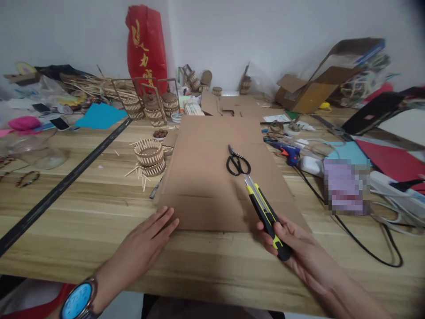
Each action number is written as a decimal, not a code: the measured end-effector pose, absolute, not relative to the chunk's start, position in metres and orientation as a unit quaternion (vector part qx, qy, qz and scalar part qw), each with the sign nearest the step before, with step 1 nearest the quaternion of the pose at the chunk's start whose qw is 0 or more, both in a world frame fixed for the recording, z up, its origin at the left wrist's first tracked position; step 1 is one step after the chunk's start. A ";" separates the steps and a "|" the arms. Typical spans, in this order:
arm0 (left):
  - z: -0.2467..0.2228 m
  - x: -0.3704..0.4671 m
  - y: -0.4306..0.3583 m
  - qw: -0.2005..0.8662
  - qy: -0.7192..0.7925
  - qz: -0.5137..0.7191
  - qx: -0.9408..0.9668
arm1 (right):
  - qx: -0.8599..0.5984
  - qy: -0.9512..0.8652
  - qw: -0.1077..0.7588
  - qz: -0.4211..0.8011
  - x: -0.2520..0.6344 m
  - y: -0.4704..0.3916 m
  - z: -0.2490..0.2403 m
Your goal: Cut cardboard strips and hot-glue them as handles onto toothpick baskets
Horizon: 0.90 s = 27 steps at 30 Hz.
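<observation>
My right hand [287, 237] is closed round a black and yellow utility knife [265, 215], its tip pointing away from me over the cardboard. A large brown cardboard sheet [206, 177] with fold creases lies flat on the wooden table. My left hand [152, 230] rests flat, fingers stretched, at the sheet's near left corner. Black-handled scissors [238, 164] lie on the cardboard just beyond the knife's tip. Left of the sheet stands a small round basket of wooden sticks [149, 157], with loose sticks scattered about its base.
A black strip [66, 186] runs diagonally across the table's left side. Small lidded stick baskets [154, 108] and a red bag [146, 48] stand at the back. A blue glue gun [288, 153], a white power strip [395, 188] and a black cable [352, 232] lie to the right.
</observation>
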State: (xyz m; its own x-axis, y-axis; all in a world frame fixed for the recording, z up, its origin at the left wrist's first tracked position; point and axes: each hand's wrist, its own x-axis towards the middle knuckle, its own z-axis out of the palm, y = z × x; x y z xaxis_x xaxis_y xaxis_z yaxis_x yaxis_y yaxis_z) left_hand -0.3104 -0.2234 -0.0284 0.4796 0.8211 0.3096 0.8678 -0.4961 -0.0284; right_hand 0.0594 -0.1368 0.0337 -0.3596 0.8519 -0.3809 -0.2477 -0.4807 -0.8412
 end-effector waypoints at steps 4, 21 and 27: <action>-0.030 -0.311 -0.224 0.092 -0.495 -0.134 -0.854 | -0.444 -0.377 0.377 0.721 0.062 -0.137 0.029; 0.002 -0.285 -0.190 0.103 -0.464 -0.109 -0.873 | -0.733 -0.416 0.331 0.425 0.213 -0.162 0.026; 0.021 -0.243 -0.156 0.103 -0.367 -0.085 -0.921 | -0.736 -0.598 0.246 0.199 0.254 -0.159 0.039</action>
State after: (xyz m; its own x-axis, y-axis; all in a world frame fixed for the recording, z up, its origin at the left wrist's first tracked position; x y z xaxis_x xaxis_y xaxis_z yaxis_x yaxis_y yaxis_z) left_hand -0.2434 -0.1560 0.0214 0.7165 0.6582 0.2310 0.6929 -0.7097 -0.1272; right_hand 0.2536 -0.1586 0.0390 0.2048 0.9788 0.0022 0.7834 -0.1626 -0.5999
